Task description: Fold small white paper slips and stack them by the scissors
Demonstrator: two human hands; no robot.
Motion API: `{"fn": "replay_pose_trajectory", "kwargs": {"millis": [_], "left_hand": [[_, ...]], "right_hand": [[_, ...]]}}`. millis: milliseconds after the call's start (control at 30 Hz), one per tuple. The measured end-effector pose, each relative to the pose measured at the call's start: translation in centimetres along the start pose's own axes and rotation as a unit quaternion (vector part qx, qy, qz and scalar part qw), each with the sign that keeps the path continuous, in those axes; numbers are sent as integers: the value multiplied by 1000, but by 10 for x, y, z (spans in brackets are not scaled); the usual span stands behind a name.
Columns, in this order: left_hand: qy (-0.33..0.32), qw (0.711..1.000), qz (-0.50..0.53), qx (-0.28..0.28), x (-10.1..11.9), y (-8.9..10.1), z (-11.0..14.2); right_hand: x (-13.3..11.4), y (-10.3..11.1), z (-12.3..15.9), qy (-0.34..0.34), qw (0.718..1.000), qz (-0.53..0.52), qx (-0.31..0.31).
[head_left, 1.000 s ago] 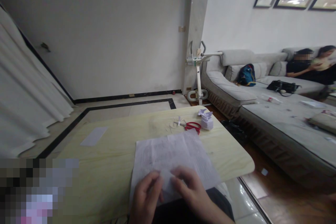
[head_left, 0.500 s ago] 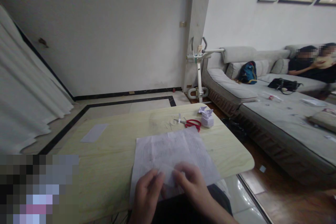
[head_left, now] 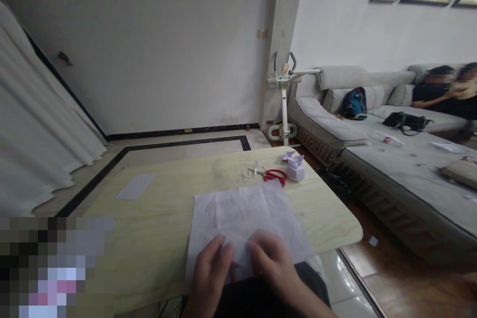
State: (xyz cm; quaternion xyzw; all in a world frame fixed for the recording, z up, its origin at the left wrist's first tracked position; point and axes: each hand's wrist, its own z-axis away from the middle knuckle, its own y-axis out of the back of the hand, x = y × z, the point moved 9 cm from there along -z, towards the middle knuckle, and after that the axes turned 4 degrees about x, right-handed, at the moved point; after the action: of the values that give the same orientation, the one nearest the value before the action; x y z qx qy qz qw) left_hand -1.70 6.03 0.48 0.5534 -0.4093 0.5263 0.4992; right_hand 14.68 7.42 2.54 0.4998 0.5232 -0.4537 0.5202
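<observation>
My left hand (head_left: 213, 262) and my right hand (head_left: 271, 257) are close together at the near edge of the table. Between their pinched fingers is a small piece of white paper (head_left: 239, 252), pale against what lies under it and hard to outline. Beneath both hands a large printed sheet of paper (head_left: 238, 211), creased, lies on the table and reaches over its near edge. Just past the sheet's far corner rest scissors (head_left: 275, 176) with red handles. Beside them stand folded paper pieces (head_left: 296, 171).
A white paper rectangle (head_left: 135, 187) lies on the left of the pale wooden table (head_left: 156, 243). Thin paper scraps are near the scissor blades. To the right is a grey sofa (head_left: 395, 174) with bags and two seated people. White exercise equipment (head_left: 284, 104) stands behind the table.
The whole view has shifted slightly, so the room sits a little further right. Both hands keep nearly the same pose on the small paper.
</observation>
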Motion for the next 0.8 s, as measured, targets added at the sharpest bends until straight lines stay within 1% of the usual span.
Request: {"fn": "replay_pose_trajectory", "kwargs": {"millis": [67, 133, 200, 233, 300, 367, 433, 500, 600, 700, 800], "left_hand": [[-20, 1000, -3, 0, 3, -1, -1], [-61, 998, -27, 4, 7, -2, -2], [-120, 990, -68, 26, 13, -2, -2], [-160, 982, -94, 39, 17, -1, -1], [-271, 949, -153, 44, 32, -5, 5], [-378, 901, -212, 5, 46, -16, 16], [-433, 863, -254, -52, 52, -28, 24], [-448, 846, -278, -81, 55, -33, 26], [-466, 833, -285, -87, 58, -34, 28], [-462, 840, -268, -97, 57, -36, 28], [-428, 864, -243, -109, 50, -36, 26]], "right_hand": [[-1, 1, -1, 4, 1000, 4, 6], [-2, 1, -1, 7, 1000, 11, 11], [-1, 2, -2, 3, 1000, 20, 17], [0, 2, -2, 2, 999, 25, 21], [-1, 4, -2, 10, 999, 35, 30], [-4, 6, -2, 28, 998, 39, 35], [-6, 7, -1, 40, 998, 32, 34], [-6, 7, -1, 41, 998, 25, 31], [-4, 7, 0, 44, 998, 28, 24], [-1, 6, 1, 43, 998, 33, 26], [2, 7, 2, 38, 998, 44, 32]]}}
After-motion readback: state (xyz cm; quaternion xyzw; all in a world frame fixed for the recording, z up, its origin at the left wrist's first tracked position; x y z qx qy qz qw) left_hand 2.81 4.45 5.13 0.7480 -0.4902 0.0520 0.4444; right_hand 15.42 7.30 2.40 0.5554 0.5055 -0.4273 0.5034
